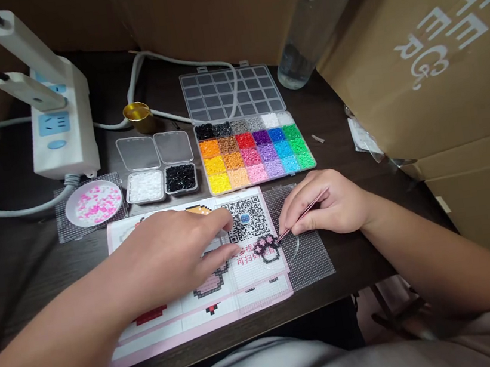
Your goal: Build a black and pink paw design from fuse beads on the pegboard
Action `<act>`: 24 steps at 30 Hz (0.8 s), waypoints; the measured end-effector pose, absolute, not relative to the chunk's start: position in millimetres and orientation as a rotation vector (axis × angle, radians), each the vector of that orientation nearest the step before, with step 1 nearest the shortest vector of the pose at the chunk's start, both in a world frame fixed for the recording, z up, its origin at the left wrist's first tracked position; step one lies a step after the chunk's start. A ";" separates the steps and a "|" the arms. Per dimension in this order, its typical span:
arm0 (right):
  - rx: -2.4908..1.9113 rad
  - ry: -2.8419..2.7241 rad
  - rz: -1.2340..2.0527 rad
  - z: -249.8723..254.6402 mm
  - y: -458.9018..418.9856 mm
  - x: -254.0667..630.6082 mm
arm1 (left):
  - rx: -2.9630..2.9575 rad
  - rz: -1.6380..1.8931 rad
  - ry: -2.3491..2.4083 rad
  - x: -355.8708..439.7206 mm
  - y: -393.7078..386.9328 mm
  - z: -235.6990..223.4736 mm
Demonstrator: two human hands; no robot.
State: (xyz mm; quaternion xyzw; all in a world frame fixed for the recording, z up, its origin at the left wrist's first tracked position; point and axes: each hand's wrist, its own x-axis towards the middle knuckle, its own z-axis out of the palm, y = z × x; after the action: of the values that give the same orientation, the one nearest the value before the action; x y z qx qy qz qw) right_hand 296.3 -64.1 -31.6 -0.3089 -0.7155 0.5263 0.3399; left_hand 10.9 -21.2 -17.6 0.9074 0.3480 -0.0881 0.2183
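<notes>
Thin pinkish tweezers (307, 212) are pinched in my right hand (329, 202), their tips at the right edge of a small paw shape made of black and pink beads (266, 248). The paw's lower pad is a black outline with a pale inside. It lies on a clear pegboard over a printed pattern sheet (156, 333). My left hand (181, 246) is over the sheet, left of the paw, thumb and index finger apart with nothing seen between them. It hides part of the printed pictures. A second stretch of clear pegboard (316, 258) shows beneath my right hand.
Behind the sheet lie a sorted bead box (255, 149), a box of white beads (145, 187), a box of black beads (180, 178) and a white dish (73, 215) of pink and white beads. A gold cup (139, 118), power strip (77, 109) and bottle (299, 50) stand farther back.
</notes>
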 end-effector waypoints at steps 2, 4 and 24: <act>-0.798 -1.860 1.366 -31.7 -64.0 295.9 | 2.518 -0.230 0.947 11.2 -21.2 -18.5; -0.794 -1.863 1.362 -31.9 -64.0 295.7 | 2.525 -0.222 0.929 11.0 -21.2 -19.3; -1.044 -1.264 1.284 -40.5 -60.5 305.5 | 2.626 -0.240 0.896 12.9 -20.4 -15.4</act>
State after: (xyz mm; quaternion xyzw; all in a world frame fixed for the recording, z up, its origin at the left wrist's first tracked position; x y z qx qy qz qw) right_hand 305.5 -60.5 -40.5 -0.4328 -0.5238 0.5322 0.5051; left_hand 12.9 -20.4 -15.4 0.9280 0.3166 -0.0847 0.1774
